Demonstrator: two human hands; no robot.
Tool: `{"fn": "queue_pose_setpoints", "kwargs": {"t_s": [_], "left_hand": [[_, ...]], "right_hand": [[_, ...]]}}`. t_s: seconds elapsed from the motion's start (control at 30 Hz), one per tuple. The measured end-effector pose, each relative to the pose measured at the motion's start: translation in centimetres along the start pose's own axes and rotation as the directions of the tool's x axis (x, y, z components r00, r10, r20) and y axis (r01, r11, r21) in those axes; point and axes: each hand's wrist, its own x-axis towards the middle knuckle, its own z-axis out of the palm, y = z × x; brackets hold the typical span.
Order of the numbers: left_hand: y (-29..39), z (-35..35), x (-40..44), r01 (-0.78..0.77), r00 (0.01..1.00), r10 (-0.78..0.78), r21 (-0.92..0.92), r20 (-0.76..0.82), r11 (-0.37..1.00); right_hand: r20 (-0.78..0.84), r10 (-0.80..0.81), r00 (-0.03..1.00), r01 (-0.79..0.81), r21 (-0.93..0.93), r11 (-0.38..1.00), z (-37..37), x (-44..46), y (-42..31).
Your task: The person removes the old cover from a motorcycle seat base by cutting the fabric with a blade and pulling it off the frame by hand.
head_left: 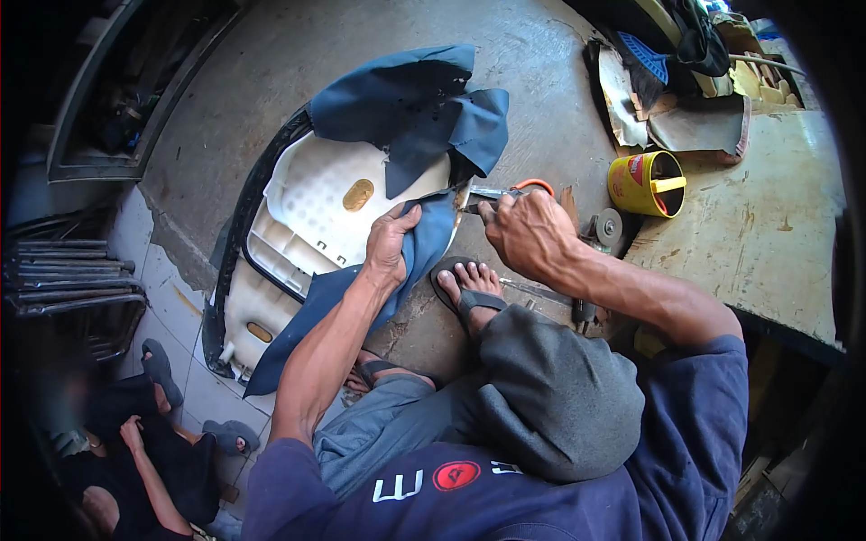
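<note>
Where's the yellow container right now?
In the head view, the yellow container is right of centre, at the left edge of the wooden bench, to the right of the right hand.

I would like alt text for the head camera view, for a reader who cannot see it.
A person's left hand grips loose blue sheet material partly covering a white moulded plastic shell; the curled right hand is near the shell's end, beside orange-handled metal scissors. A yellow cylindrical tub is farther right.
</note>
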Motion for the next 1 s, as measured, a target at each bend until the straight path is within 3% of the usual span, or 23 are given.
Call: {"fn": "queue_pose_setpoints", "kwargs": {"t_s": [0.07,0.13,0.2,0.27,0.3,0.4,0.53,0.57,0.6,0.67,0.7,0.73,0.8,0.87,0.93,1.0], "left_hand": [[0.5,0.4,-0.1,0.006,1.0,-0.006,-0.009,-0.01,1.0],[0.9,0.4,-0.3,0.019,0.997,-0.022,0.045,0.069,0.999],[0.1,0.0,-0.2,0.011,0.999,-0.011,-0.002,0.034,1.0],[-0.1,1.0,-0.3,-0.063,0.998,0.063,-0.018,-0.006,0.998],[0.4,0.9,-0.7,0.022,0.999,-0.022,-0.027,0.033,0.999],[0.0,-0.4,-0.2,0.001,0.999,-0.001,0.014,0.042,1.0],[-0.1,0.1,-0.3,0.003,1.0,-0.003,-0.025,0.015,1.0],[0.0,0.3,-0.2,-0.002,0.999,0.002,-0.014,0.034,1.0],[0.0,0.2,-0.5,0.006,0.999,-0.006,0.0,0.051,1.0],[-0.3,-0.1,-0.3,-0.009,0.998,0.006,0.046,0.063,0.999],[-0.2,-0.3,0.0,0.008,0.999,-0.01,0.033,0.052,0.999],[-0.3,-0.3,0.2,0.025,0.999,-0.025,0.008,0.039,1.0],[-0.4,-0.3,0.5,0.017,0.999,-0.017,-0.009,0.036,1.0],[-0.1,-0.7,0.6,0.004,0.999,-0.003,-0.016,0.036,1.0],[-0.4,-0.7,-0.7,0.026,0.999,-0.026,-0.008,0.023,1.0],[0.5,0.1,0.3,-0.006,0.999,0.006,-0.024,0.043,1.0]], "right_hand": [[-0.071,0.083,0.994,-0.082,0.012,0.997,0.1,0.1,-2.2],[-0.134,0.199,0.971,-0.177,0.158,0.971,1.7,1.0,-3.8],[-0.065,0.251,0.966,-0.188,0.491,0.851,3.2,1.2,-1.7],[0.012,0.227,0.974,-0.206,0.474,0.856,2.2,-0.1,-1.1],[-0.109,0.231,0.967,-0.163,0.43,0.888,2.6,-0.4,-1.2],[-0.11,0.188,0.976,-0.154,0.262,0.953,-0.1,-0.7,-0.8],[-0.061,0.054,0.997,-0.047,0.107,0.993,-0.9,-0.5,-1.0],[0.039,0.04,0.998,-0.043,0.063,0.997,-1.2,-0.1,-1.4],[0.041,0.035,0.999,-0.038,0.068,0.997,-0.5,-0.1,-2.0],[-0.033,0.266,0.963,-0.254,0.212,0.944,1.8,-0.4,-2.6],[0.197,0.245,0.949,-0.312,0.483,0.818,1.7,-0.1,-0.3],[0.04,0.314,0.948,-0.218,0.801,0.557,8.5,0.7,1.1],[0.102,0.294,0.951,-0.244,0.83,0.502,7.1,-0.6,2.0],[-0.08,0.294,0.952,-0.21,0.526,0.824,4.6,-1.5,0.4],[-0.194,0.251,0.948,-0.165,0.376,0.912,3.8,-1.4,0.1],[-0.146,0.136,0.98,-0.114,0.15,0.982,2.2,-1.0,0.1]]}}
